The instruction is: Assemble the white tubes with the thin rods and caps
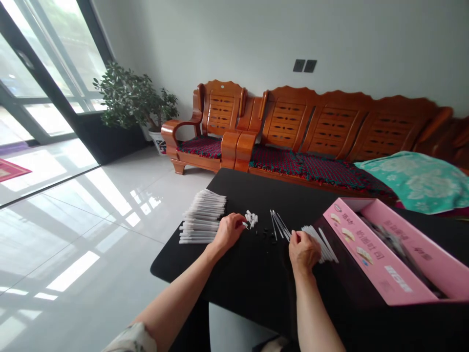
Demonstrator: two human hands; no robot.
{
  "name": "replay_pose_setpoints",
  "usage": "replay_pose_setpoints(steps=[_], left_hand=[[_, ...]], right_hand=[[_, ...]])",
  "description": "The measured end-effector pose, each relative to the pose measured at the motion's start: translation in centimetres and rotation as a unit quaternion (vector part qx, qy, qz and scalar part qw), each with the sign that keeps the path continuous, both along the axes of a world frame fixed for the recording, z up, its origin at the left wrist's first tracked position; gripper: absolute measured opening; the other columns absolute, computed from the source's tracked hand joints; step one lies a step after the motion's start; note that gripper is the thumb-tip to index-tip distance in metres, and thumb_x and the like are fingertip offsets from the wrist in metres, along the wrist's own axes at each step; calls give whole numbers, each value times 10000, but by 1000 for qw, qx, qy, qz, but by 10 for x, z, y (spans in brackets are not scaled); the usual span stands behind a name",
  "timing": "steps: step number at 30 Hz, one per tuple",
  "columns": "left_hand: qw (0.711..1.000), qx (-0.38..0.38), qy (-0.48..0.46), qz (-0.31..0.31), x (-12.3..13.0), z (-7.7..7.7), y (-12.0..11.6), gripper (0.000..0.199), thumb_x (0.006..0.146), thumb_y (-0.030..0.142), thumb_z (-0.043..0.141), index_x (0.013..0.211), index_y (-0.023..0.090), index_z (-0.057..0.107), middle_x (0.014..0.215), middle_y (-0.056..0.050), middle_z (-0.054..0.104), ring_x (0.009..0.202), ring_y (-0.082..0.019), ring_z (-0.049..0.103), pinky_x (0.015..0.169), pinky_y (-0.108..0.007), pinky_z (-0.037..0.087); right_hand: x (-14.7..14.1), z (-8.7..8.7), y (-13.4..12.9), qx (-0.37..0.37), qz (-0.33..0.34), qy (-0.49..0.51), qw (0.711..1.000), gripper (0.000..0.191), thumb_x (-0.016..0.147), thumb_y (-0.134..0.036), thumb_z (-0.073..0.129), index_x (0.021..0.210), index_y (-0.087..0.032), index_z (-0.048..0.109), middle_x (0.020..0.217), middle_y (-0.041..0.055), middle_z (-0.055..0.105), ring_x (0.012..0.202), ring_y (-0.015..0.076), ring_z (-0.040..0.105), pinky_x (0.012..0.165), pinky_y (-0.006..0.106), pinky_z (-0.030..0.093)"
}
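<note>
On the black table [234, 288], the left hand [229, 232] looks pinched on a tiny white piece [244, 225], while the right hand [302, 252] sits on a pile of white sticks [318, 243], can't tell if it's gripping. Loose white caps [249, 218] and black bits [266, 235] lie between the hands, so one careless wrist bump could scatter them. A tidy stack of white tubes [203, 217] sits left, a pink box [381, 249] right.
</note>
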State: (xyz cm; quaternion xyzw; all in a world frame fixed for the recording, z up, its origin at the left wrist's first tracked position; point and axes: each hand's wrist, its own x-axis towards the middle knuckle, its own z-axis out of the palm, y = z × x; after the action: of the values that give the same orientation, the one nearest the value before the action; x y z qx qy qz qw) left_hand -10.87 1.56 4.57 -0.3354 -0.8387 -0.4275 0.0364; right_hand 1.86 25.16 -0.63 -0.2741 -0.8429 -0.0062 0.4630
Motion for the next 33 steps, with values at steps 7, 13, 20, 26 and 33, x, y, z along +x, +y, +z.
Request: replay_pose_setpoints(steps=[7,13,20,26,33], left_hand=[[988,-147,47,26,0,10,-76,88,851,214,608,834,223,694,834,-7,643,697,-143,585,653,-246,376],[969,-242,54,4,8,5,-110,91,870,256,592,866,226,678,860,-10,632,733,-165,596,611,-249,331],[967,-244,53,-45,17,7,-109,116,895,267,560,883,232,669,897,-21,626,784,-184,619,588,-250,339],[979,-189,60,-51,25,18,-96,181,948,264,466,932,223,641,870,-18,657,752,-174,632,637,-249,394],[994,3,75,-79,20,26,-18,147,940,243,502,944,222,648,887,-19,655,780,-144,629,732,-231,449]], right_hand=[[0,1,-2,-15,-8,4,1000,217,845,-287,563,684,-163,639,614,66,617,597,178,500,618,296,297],[0,1,-2,-28,-10,6,1000,223,845,-289,556,684,-162,644,618,73,622,595,180,494,611,298,288],[0,-2,-1,-32,-7,9,999,222,848,-299,552,701,-162,648,622,67,623,605,180,501,612,293,295],[0,0,-1,-49,1,29,998,253,865,-331,539,715,-162,654,635,68,627,609,183,515,615,292,313],[-6,15,-36,-154,184,41,970,295,930,-365,467,810,-166,651,704,56,663,627,165,580,621,254,380]])
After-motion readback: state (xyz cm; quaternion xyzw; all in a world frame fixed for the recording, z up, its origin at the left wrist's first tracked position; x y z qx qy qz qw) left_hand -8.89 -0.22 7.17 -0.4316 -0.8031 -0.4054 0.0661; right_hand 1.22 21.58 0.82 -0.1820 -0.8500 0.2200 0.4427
